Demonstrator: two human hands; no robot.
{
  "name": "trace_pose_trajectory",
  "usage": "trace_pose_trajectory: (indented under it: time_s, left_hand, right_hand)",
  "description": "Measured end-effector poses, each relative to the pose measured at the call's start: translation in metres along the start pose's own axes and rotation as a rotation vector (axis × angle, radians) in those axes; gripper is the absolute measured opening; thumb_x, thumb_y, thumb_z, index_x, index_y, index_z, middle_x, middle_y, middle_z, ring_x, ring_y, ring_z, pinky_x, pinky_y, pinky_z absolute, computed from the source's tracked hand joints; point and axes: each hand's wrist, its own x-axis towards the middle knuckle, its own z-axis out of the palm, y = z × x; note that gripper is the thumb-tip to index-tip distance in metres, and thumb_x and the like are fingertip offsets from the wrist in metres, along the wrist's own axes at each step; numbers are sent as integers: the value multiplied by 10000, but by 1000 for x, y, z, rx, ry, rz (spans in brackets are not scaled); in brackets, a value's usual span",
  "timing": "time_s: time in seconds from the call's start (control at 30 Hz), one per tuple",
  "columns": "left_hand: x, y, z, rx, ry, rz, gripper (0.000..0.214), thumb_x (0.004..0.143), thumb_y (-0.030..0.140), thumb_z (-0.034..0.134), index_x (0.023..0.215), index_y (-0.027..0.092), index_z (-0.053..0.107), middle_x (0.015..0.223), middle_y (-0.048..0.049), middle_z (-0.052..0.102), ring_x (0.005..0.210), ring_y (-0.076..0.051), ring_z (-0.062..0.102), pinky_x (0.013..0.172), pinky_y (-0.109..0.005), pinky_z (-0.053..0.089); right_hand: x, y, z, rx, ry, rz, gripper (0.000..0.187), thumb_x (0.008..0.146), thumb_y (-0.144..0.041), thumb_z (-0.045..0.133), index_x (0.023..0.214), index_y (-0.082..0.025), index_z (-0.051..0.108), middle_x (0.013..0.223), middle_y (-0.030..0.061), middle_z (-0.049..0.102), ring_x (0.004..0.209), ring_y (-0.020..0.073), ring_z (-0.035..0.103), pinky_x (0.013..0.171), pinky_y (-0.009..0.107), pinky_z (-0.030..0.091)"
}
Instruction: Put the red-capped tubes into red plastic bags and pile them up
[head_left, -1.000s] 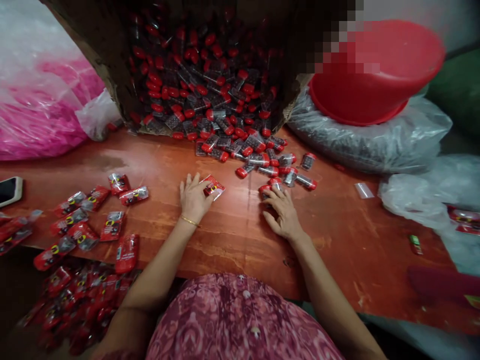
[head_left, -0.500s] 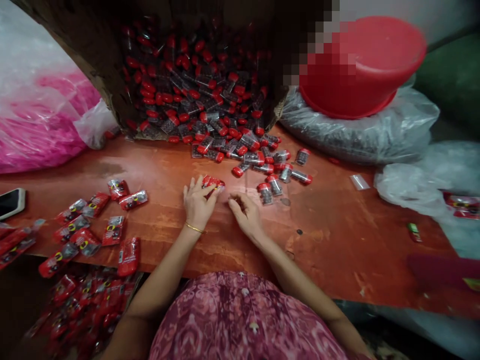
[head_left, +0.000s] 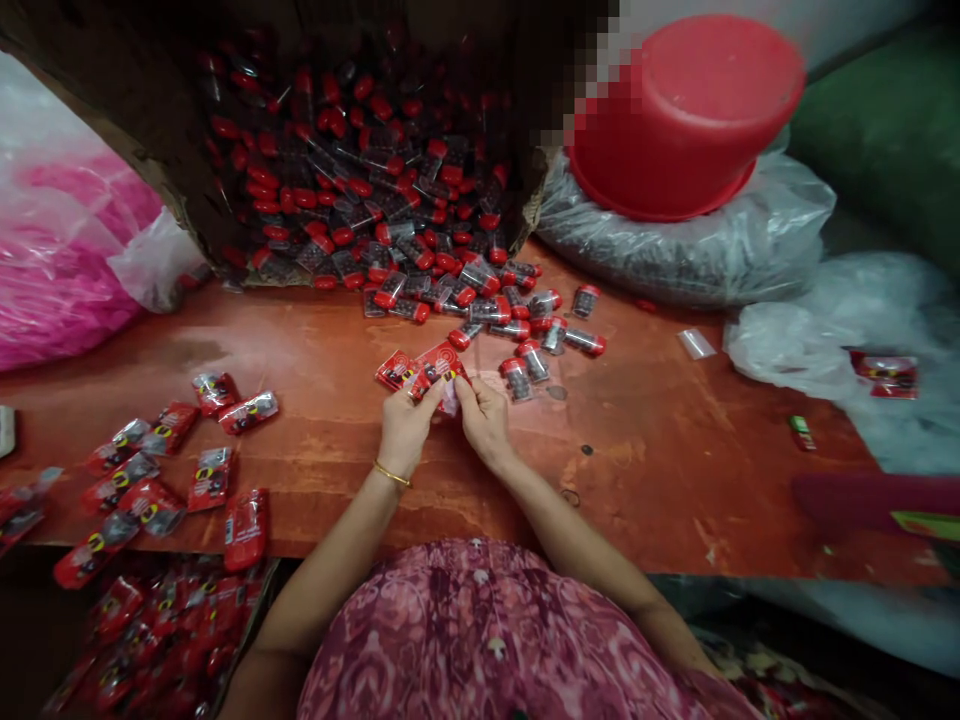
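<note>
My left hand (head_left: 405, 425) and my right hand (head_left: 484, 420) meet at the middle of the red-brown table (head_left: 675, 460). Both pinch a small red printed packet (head_left: 442, 365) between fingertips, lifted just off the table. A second red packet (head_left: 395, 369) lies right beside it, at the left fingertips. Just beyond my hands lie loose small clear bottles with red caps (head_left: 517, 378), spilled from a tipped cardboard box (head_left: 360, 160) full of the same bottles.
Several filled red packets (head_left: 165, 460) lie at the table's left edge, more in a box below (head_left: 150, 630). A red basin (head_left: 682, 110) sits upside down on a grey plastic sack (head_left: 675, 245). Pink-filled bag (head_left: 60, 240) far left, clear bags (head_left: 847, 340) right.
My right hand left the loose bottles and came left to join my left hand. Both now grip the red packet, raised slightly off the table.
</note>
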Motion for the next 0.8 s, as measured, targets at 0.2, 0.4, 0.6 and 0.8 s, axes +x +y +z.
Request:
trace_pose_trajectory:
  time_s: [0.2, 0.4, 0.6, 0.8]
  left_hand:
    - [12, 1, -12, 449, 31, 244, 280, 690, 413, 638, 642, 140, 676, 505, 31, 536, 497, -96, 427, 503, -215, 321]
    - [27, 23, -20, 1121, -23, 390, 331, 809, 433, 483, 746, 171, 675, 563, -29, 580, 566, -159, 518, 544, -247, 326]
    - [32, 24, -17, 1212, 11, 576, 465, 838, 318, 408, 1221, 70, 500, 1197, -229, 578, 1008, -280, 585, 853, -365, 421]
    - [31, 23, -22, 1249, -49, 595, 292, 830, 328, 449, 883, 165, 685, 1358, -166, 474, 1124, -340, 515, 952, -499, 365]
  right_hand:
    - [6, 4, -5, -21, 33, -10, 336, 850, -421, 428, 599, -216, 515, 600, -14, 547, 615, 140, 484, 619, 268, 386]
    - [15, 9, -12, 86, 116, 128, 385, 819, -500, 459, 565, -210, 459, 468, -53, 444, 464, 107, 420, 499, 240, 346]
    - [11, 12, -10, 75, 122, 80, 397, 814, -519, 471, 567, -209, 459, 498, -48, 436, 502, 107, 422, 499, 233, 340]
    - [7, 7, -5, 158, 80, 100, 372, 818, -517, 481, 613, -209, 513, 526, -43, 476, 497, 105, 446, 497, 232, 367]
